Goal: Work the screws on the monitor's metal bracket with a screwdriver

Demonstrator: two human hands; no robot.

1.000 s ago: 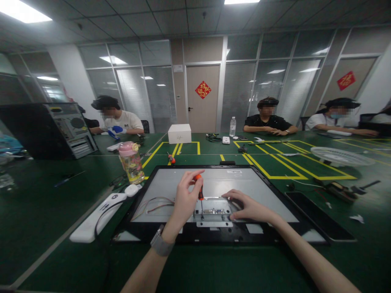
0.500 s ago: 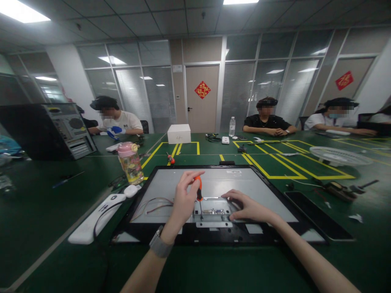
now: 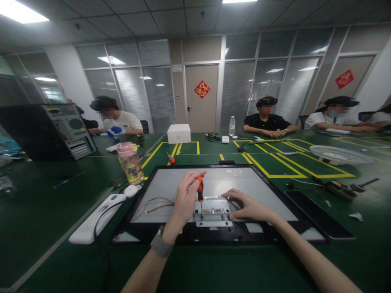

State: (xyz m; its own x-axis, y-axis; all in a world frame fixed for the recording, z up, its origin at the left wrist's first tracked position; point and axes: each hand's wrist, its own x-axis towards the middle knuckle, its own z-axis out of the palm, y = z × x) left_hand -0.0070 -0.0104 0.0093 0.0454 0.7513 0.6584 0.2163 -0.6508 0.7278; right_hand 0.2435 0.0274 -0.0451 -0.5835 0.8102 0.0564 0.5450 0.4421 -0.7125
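Note:
A monitor panel (image 3: 171, 185) lies face down on the green table, its grey metal back up inside a black frame. My left hand (image 3: 185, 199) is closed round an orange-handled screwdriver (image 3: 200, 194), held upright with its tip on the small metal port bracket (image 3: 214, 215) near the panel's lower edge. My right hand (image 3: 248, 205) rests on the right side of that bracket, fingers spread flat and holding nothing. Thin coloured wires (image 3: 155, 203) run across the panel to the left of my left hand.
A pink-lidded bottle (image 3: 130, 162) and a white power strip (image 3: 96, 217) lie left of the panel. A computer case (image 3: 49, 130) stands far left. A white box (image 3: 179, 133), fan grille (image 3: 340, 154) and black slab (image 3: 317, 213) are around. Three people sit across the table.
My left hand's fingers have shifted slightly on the screwdriver handle, which stays upright on the bracket. My right hand has not moved.

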